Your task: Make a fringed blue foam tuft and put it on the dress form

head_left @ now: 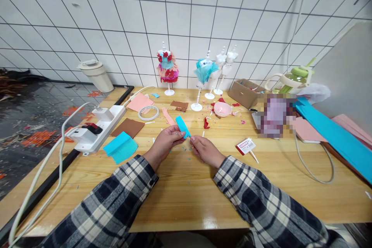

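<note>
While both hands (186, 145) meet, fingers (178, 135) pinched shut on blue paper strip (182, 125)

We see 1 pixelated patch (274, 118) hiding something on the table; the blue paper sheet (337, 135) runs off the right edge.

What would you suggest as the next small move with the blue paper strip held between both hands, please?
Probably keep the left hand pinching the blue strip and let the right hand work along its lower end, since both hands meet there above the table and the strip sticks up unsupported.
</note>
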{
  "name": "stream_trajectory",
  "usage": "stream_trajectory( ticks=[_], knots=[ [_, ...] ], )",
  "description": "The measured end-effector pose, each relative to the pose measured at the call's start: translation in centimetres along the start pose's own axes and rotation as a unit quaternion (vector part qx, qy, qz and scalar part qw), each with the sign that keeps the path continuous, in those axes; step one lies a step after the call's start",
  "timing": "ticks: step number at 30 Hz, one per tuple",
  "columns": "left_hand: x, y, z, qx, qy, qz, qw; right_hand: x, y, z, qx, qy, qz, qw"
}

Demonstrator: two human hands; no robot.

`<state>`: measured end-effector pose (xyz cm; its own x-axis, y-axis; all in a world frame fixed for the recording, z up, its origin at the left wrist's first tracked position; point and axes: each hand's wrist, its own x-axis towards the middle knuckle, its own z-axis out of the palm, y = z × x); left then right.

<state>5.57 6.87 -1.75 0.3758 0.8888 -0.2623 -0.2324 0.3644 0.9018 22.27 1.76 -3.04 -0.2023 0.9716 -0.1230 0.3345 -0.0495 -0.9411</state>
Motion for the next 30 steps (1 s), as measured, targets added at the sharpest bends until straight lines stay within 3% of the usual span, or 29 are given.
stream_trajectory(
  ticks=[14,30],
  knots=[
    [-0.25,0.21,0.35,-0.014,0.006,0.000,1.000,-0.06,-0.38,-0.21,-0.016,-0.008,0.003,1.000],
    [-0.13,0.25,0.07,-0.007,-0.006,0.005,1.000,-0.20,0.29,0.17,0.050,-0.003,0.015,0.999]
  ],
)
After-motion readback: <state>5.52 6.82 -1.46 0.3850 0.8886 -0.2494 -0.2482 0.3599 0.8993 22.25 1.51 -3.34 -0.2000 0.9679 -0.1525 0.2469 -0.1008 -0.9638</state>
